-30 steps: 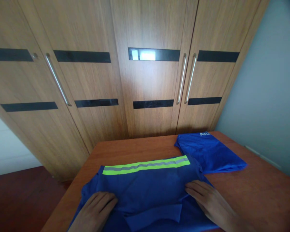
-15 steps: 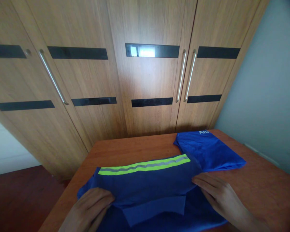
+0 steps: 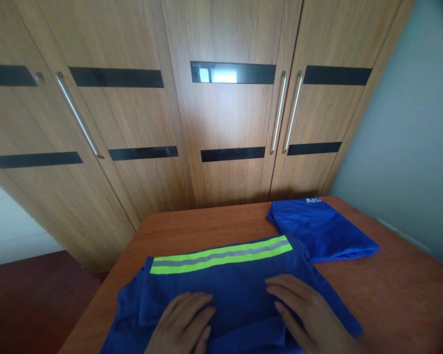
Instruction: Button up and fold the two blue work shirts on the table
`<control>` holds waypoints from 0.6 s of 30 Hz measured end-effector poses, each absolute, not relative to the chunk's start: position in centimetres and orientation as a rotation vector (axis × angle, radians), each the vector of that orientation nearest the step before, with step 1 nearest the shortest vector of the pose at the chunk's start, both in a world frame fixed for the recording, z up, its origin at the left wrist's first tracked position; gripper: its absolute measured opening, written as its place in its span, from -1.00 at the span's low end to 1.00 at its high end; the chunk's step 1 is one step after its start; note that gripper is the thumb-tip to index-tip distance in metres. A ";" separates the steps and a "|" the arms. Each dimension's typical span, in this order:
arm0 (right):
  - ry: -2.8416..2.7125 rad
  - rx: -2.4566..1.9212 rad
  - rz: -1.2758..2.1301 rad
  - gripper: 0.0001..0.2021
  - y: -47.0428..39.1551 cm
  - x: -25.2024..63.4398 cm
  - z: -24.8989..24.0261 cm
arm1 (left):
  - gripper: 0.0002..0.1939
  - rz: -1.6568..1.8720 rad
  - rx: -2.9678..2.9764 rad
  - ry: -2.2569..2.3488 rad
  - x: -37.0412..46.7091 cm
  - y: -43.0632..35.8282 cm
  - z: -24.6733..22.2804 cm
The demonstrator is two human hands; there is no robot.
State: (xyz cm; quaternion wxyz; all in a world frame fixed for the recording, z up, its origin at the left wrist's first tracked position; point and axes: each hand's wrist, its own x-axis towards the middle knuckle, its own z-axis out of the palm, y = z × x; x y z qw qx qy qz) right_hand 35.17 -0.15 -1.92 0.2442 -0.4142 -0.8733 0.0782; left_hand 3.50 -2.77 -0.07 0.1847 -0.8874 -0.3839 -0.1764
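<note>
A dark blue work garment (image 3: 239, 275) lies partly folded on the table in front of me, a bright yellow-green band with a grey stripe along its far edge. My left hand (image 3: 182, 319) rests low over its left middle, fingers loosely curved and apart. Over the right part, my right hand (image 3: 302, 307) has its fingers spread a little, thumb separate. Neither hand pinches the cloth. A flap or band of the cloth shows between the hands near the bottom; the garment's near end is out of frame.
A brighter blue folded garment (image 3: 325, 231) with white letters lies at the table's back right, touching or almost touching the work garment. The reddish-brown table (image 3: 203, 226) reaches up to a wooden wardrobe (image 3: 229, 118) with metal handles. A pale wall (image 3: 402, 162) stands on the right.
Both hands have let go of the garment's sides and moved inward over its middle. The lifted cloth has dropped flatter, and its right edge now spreads out further.
</note>
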 end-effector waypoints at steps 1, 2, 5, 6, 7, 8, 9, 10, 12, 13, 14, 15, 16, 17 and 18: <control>-2.386 -1.101 0.209 -0.64 -0.3 33.7 -1.5 | -0.65 -0.471 -2.465 -1.094 4.6 -2.5 -0.4; -2.397 -1.079 0.212 -0.61 -0.5 32.2 -1.2 | -0.61 -0.442 -2.429 -1.115 5.7 -2.1 -0.8; -2.483 -1.020 0.191 -0.49 -0.3 29.4 -1.9 | -0.51 -0.347 -2.370 -1.176 7.6 -1.4 -2.7; -2.514 -1.030 0.178 -0.47 -0.1 29.0 -2.6 | -0.49 -0.323 -2.357 -1.195 7.8 -1.3 -3.6; -2.542 -1.054 0.166 -0.45 0.1 28.9 -3.5 | -0.47 -0.307 -2.344 -1.212 7.7 -1.3 -4.4; -2.566 -1.083 0.156 -0.44 0.3 29.0 -4.3 | -0.45 -0.294 -2.336 -1.225 7.6 -1.3 -5.2; -2.584 -1.106 0.149 -0.44 0.5 29.2 -5.1 | -0.44 -0.284 -2.331 -1.237 7.3 -1.4 -5.9; -2.597 -1.118 0.145 -0.44 0.6 29.6 -5.8 | -0.42 -0.276 -2.332 -1.244 6.9 -1.5 -6.4; -2.618 -1.110 0.156 -0.42 0.7 30.3 -6.6 | -0.37 -0.263 -2.353 -1.240 6.4 -1.8 -7.1; -2.622 -1.109 0.172 -0.42 0.6 30.5 -6.7 | -0.34 -0.259 -2.364 -1.239 6.2 -1.8 -7.2; -2.624 -1.107 0.197 -0.41 0.5 30.7 -6.7 | -0.33 -0.259 -2.370 -1.242 6.0 -1.9 -7.3; -2.623 -1.105 0.236 -0.41 0.4 30.9 -6.4 | -0.32 -0.264 -2.372 -1.242 6.0 -1.9 -7.2; -2.614 -1.104 0.287 -0.41 0.3 31.0 -6.1 | -0.32 -0.268 -2.375 -1.237 5.9 -1.9 -7.1; -2.596 -1.097 0.355 -0.41 0.1 31.2 -5.7 | -0.31 -0.270 -2.377 -1.229 5.9 -1.9 -7.0; -2.563 -1.082 0.441 -0.41 0.0 31.4 -5.3 | -0.31 -0.266 -2.381 -1.222 5.8 -1.8 -6.8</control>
